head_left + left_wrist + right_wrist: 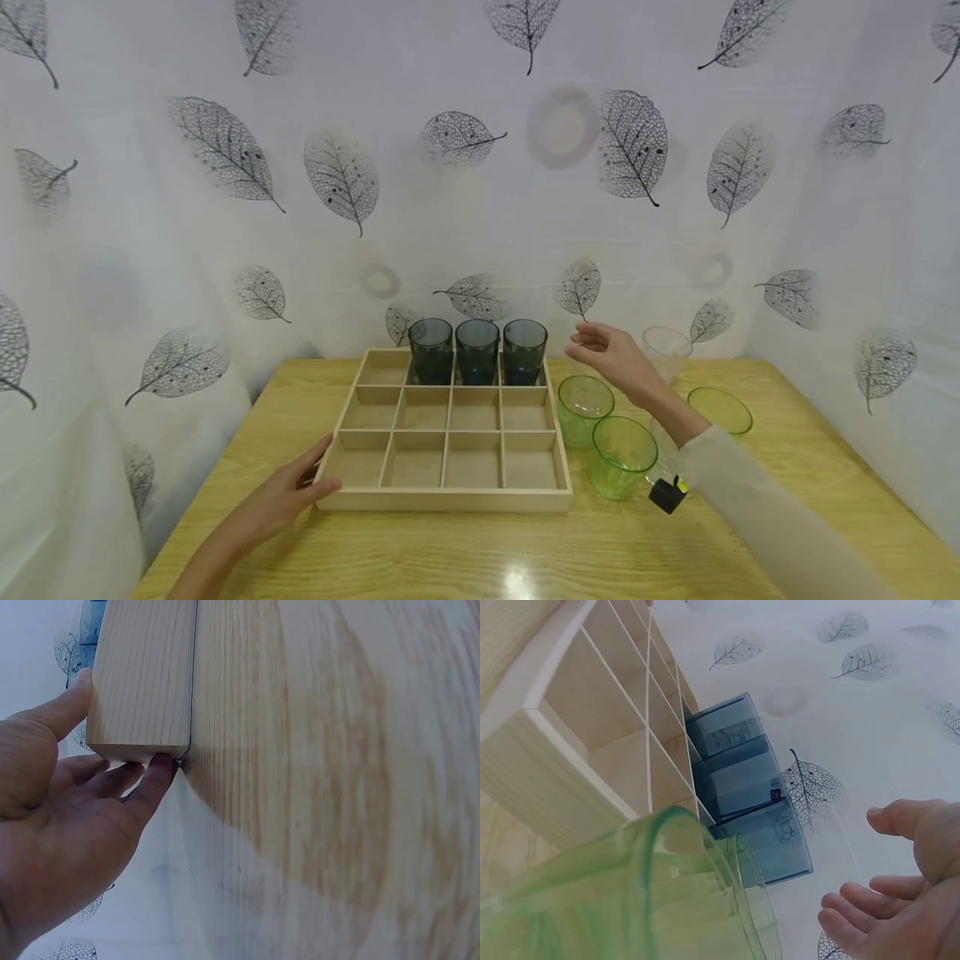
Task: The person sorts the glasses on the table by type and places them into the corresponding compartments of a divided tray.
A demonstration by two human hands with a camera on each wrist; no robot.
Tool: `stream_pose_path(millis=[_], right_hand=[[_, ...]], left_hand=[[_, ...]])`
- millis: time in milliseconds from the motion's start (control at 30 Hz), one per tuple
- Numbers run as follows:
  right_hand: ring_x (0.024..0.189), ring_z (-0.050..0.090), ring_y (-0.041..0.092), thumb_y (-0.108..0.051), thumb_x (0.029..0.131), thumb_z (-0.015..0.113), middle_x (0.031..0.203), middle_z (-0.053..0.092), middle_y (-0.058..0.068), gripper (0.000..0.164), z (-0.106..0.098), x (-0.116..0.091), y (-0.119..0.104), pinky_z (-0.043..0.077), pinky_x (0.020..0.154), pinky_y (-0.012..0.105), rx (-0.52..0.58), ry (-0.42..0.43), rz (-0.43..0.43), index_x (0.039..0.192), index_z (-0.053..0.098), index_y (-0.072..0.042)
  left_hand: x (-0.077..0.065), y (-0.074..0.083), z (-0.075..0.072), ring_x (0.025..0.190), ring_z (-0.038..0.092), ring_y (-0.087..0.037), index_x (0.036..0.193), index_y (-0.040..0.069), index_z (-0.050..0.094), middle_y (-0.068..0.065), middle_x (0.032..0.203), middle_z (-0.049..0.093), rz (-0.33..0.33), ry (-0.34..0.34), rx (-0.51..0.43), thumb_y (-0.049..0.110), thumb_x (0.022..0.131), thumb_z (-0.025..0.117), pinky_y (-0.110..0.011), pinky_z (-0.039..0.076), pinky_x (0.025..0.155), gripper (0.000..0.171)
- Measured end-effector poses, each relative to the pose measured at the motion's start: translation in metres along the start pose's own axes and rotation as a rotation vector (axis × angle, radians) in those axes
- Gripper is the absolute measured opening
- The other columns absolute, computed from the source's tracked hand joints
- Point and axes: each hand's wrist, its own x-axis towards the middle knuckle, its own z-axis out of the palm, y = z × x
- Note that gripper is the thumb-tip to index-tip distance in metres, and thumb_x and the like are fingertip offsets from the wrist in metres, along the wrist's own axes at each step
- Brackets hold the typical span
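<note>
A wooden tray [457,501] divided into compartments lies on the table. Three dark blue glasses [477,352] stand side by side in its back row, and the back left compartment holds none. My left hand [281,500] grips the tray's front left corner, thumb and fingers on either side of it in the left wrist view. Past the tray's back right corner, my right hand [615,358] hovers with loosely bent fingers and nothing between them. Two green glasses [624,462] stand along the tray's right side. Behind the right hand a clear glass [667,350] shows in part.
Another green glass [720,410] stands farther right, partly hidden by the right forearm. A small black camera [667,494] sits at the right wrist. White curtain [465,217] with leaf prints hangs behind the wooden table [420,558] and along both sides.
</note>
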Motion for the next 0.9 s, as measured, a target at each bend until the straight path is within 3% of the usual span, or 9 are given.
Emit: stream_pose_path(millis=[433,633,900], right_hand=[[0.127,0.058,0.041,-0.027,0.106,0.063,0.142,0.057,0.027,0.06,-0.02,-0.05,0.004,0.048,0.104,0.055,-0.056,0.0,-0.066,0.152,0.045,0.006],[0.125,0.06,0.039,-0.026,0.106,0.062,0.141,0.057,0.026,0.059,-0.035,-0.069,0.01,0.05,0.096,0.024,-0.06,0.01,-0.06,0.152,0.043,0.006],[0.108,0.061,-0.003,-0.026,0.107,0.062,0.138,0.06,0.022,0.057,-0.055,-0.095,0.018,0.052,0.087,0.017,-0.111,0.072,-0.045,0.151,0.046,0.005]], left_hand=[[0.0,-0.001,0.0,0.144,0.023,-0.061,0.166,0.002,0.009,-0.029,0.168,0.006,-0.002,-0.005,-0.008,0.029,0.109,0.056,-0.064,0.042,0.107,0.078],[-0.001,-0.001,0.001,0.144,0.023,-0.061,0.166,0.002,0.01,-0.029,0.168,0.006,0.002,0.0,0.002,0.028,0.109,0.056,-0.065,0.042,0.106,0.078],[-0.001,-0.001,0.001,0.144,0.023,-0.061,0.166,0.002,0.01,-0.029,0.168,0.006,0.012,0.002,0.008,0.028,0.109,0.056,-0.064,0.042,0.107,0.078]])
